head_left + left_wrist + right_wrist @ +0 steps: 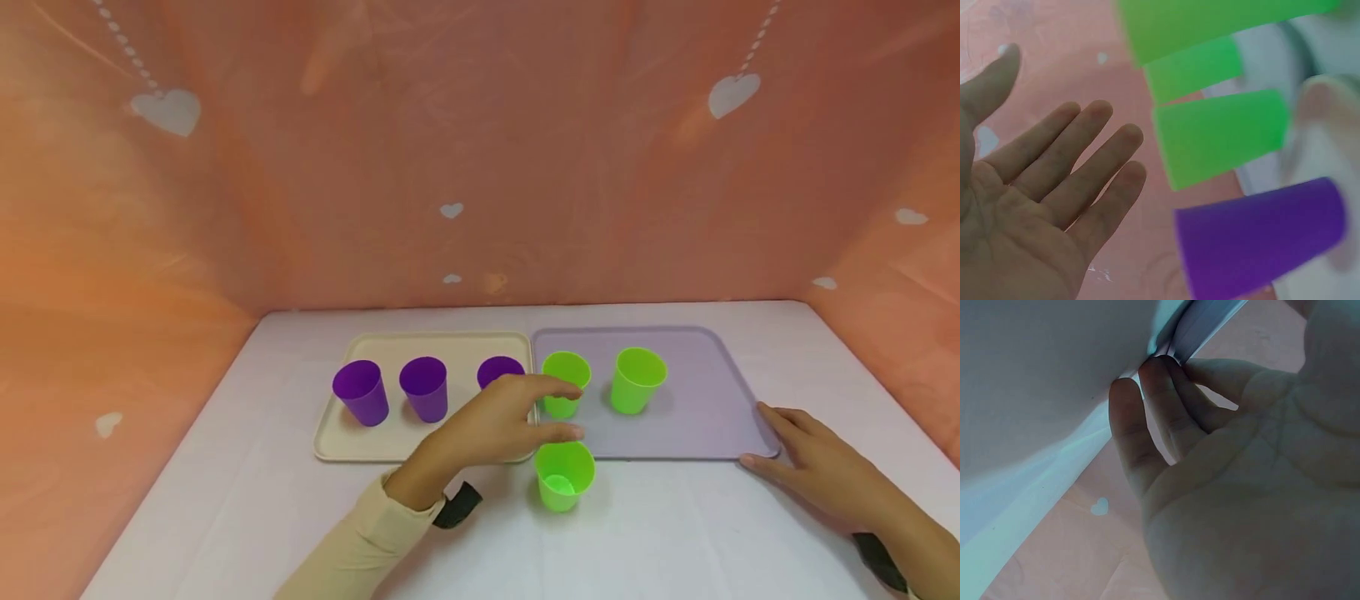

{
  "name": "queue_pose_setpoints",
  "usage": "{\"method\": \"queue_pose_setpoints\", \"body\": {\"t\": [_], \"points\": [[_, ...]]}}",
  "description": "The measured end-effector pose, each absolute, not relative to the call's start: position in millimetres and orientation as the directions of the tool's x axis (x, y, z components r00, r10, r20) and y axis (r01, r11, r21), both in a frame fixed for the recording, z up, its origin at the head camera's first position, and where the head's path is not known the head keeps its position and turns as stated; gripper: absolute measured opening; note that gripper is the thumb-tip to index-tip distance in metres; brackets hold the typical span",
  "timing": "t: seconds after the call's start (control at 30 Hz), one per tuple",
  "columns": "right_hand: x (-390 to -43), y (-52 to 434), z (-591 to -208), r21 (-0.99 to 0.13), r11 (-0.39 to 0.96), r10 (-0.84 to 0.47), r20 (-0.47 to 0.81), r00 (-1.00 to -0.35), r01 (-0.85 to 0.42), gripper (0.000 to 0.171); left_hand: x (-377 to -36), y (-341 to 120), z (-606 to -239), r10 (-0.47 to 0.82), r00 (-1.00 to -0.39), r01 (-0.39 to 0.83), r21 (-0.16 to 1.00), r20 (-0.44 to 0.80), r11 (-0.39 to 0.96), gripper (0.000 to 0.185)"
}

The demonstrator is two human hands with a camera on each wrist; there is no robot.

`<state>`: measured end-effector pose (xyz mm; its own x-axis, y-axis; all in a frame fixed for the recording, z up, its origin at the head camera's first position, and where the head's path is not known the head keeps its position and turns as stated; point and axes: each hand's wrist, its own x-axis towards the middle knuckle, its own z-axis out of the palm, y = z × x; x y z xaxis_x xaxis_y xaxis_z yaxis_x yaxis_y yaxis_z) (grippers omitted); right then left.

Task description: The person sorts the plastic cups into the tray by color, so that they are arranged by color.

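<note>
My left hand (pixel 495 425) reaches over the seam of the trays, thumb spread from straight fingers, holding nothing; its palm also shows bare in the left wrist view. Just beyond the thumb, a bright green cup (pixel 559 498) stands upright on the table in front of the trays. A second green cup (pixel 564 365), partly behind the fingers, and a third green cup (pixel 633 387) stand on the lavender tray (pixel 705 408). My right hand (pixel 825 467) rests at that tray's front right corner, thumb by the front edge, fingers along the side, touching it in the right wrist view.
On the cream tray (pixel 375 450) at left stand three purple cups in a row: one at the left (pixel 367 404), a middle purple cup (pixel 429 402), and a third purple cup (pixel 500 367) partly hidden by my left hand. Orange cloth (pixel 480 150) walls surround the white-covered table (pixel 660 533).
</note>
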<state>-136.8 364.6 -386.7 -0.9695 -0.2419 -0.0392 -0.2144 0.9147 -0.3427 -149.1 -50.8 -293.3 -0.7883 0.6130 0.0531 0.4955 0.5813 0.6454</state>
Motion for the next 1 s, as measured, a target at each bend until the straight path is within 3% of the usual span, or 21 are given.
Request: {"method": "queue_pose_setpoints", "body": {"t": [0.43, 1.0], "points": [[-135, 367, -386, -0.352, 0.913, -0.234, -0.045, -0.971, -0.204, 0.091, -116, -61, -332, 0.585, -0.811, 0.382, 0.738, -0.022, 0.557, 0.085], [-136, 363, -383, -0.325, 0.922, -0.238, -0.052, -0.97, -0.209, 0.093, -116, -59, -342, 0.581, -0.813, 0.361, 0.753, -0.034, 0.55, 0.081]]}}
